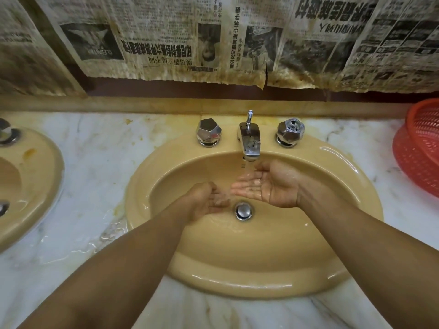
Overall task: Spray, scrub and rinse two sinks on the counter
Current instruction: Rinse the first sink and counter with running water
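Note:
A tan oval sink (256,279) is set in the marble counter in the middle of the view. Water runs from its chrome faucet (249,141), which stands between two faceted chrome knobs (209,132) (290,132). My right hand (266,184) is cupped palm up under the stream, holding nothing. Just left of it and lower, my left hand (205,201) hangs over the basin with its fingers curled and nothing in them. The chrome drain stopper (243,211) sits below both hands. A second tan sink (26,186) shows partly at the left edge.
A red plastic basket (420,150) stands on the counter at the right edge. Wet marble counter (95,176) lies between the two sinks, with puddles near the front. Stained newspaper (213,39) covers the wall behind.

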Demonstrator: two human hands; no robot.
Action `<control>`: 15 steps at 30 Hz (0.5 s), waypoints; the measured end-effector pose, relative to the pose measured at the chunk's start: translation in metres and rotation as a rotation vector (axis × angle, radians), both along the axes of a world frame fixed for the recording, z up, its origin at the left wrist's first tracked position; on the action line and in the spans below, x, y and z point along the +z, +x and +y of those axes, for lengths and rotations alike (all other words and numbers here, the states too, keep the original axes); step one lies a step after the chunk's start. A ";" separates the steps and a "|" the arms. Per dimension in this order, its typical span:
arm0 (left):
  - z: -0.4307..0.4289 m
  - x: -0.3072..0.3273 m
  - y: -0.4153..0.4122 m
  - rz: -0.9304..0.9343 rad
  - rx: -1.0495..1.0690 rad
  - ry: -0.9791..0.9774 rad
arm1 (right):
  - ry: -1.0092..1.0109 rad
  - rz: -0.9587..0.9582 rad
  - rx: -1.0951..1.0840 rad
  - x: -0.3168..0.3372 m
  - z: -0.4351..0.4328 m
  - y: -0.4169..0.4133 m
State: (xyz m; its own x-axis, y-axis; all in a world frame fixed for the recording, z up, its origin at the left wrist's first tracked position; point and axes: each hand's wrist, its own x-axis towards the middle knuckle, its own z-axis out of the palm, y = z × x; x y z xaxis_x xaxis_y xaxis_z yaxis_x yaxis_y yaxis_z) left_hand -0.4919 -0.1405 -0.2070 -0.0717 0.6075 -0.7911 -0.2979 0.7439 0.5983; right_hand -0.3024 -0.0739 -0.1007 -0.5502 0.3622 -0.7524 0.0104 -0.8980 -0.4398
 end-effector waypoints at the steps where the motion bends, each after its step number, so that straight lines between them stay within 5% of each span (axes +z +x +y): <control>1: -0.001 0.006 -0.004 0.132 -0.063 0.063 | -0.009 0.038 -0.027 0.002 -0.001 -0.002; 5: -0.016 0.033 -0.040 0.992 -0.739 0.502 | -0.161 0.311 -0.127 0.003 -0.012 -0.015; 7: -0.030 0.045 -0.061 1.260 -1.115 0.687 | -0.180 0.300 -0.172 -0.005 -0.016 -0.018; 11: -0.060 0.058 -0.100 1.595 -1.459 0.909 | -0.089 0.161 -0.287 -0.008 -0.013 -0.012; 15: -0.105 0.069 -0.111 1.505 -1.347 0.649 | -0.018 0.082 -0.211 -0.001 -0.023 -0.010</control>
